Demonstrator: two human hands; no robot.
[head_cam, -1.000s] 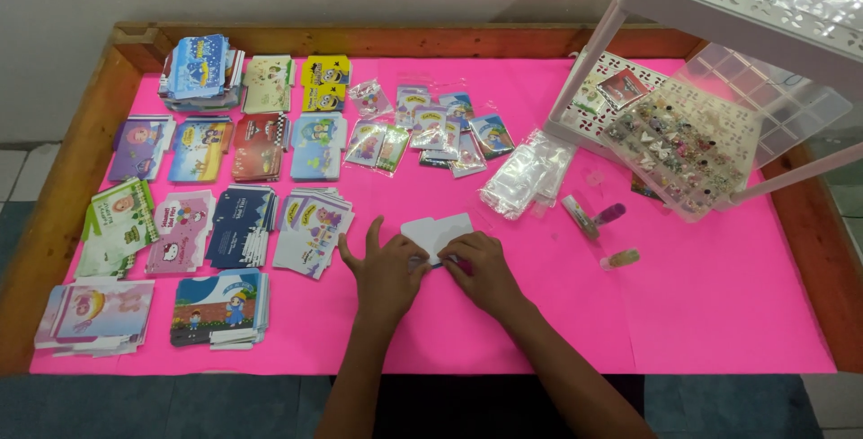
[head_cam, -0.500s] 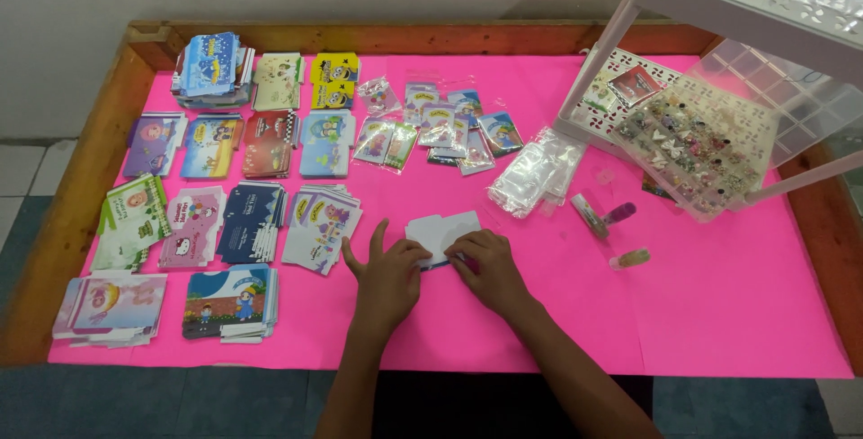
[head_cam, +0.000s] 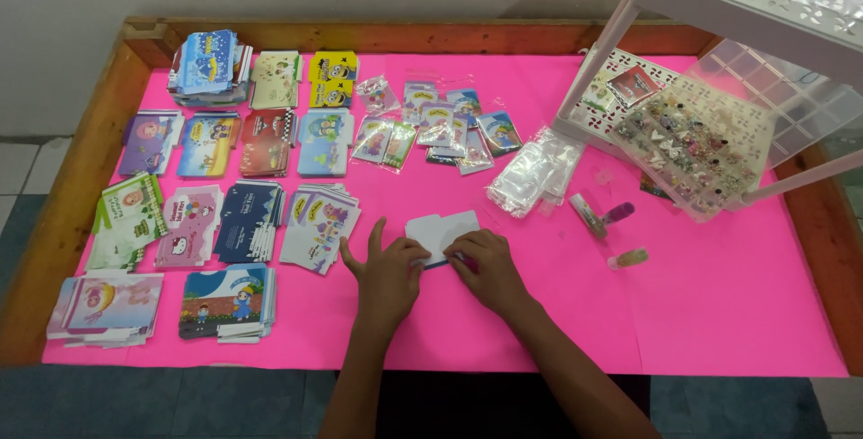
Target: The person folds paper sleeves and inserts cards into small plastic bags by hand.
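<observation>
Pink sheet point(head_cam: 719, 313) on wooden-rimmed table point(head_cam: 54, 250), grey tiled floor point(head_cam: 27, 169), both hands point(head_cam: 388, 270) pinching white card point(head_cam: 442, 229)

Two bare forearms come in over the near edge of the surface, with no sleeves, cuffs or gloves on any part that shows. The left hand point(head_cam: 388, 270) and the right hand point(head_cam: 490, 268) wear no rings, watch or bracelet that can be seen, and the fingers point(head_cam: 376, 234) are uncovered. Below the near edge only a dark, shadowed shape of the person shows, too dim to tell what is worn.
</observation>
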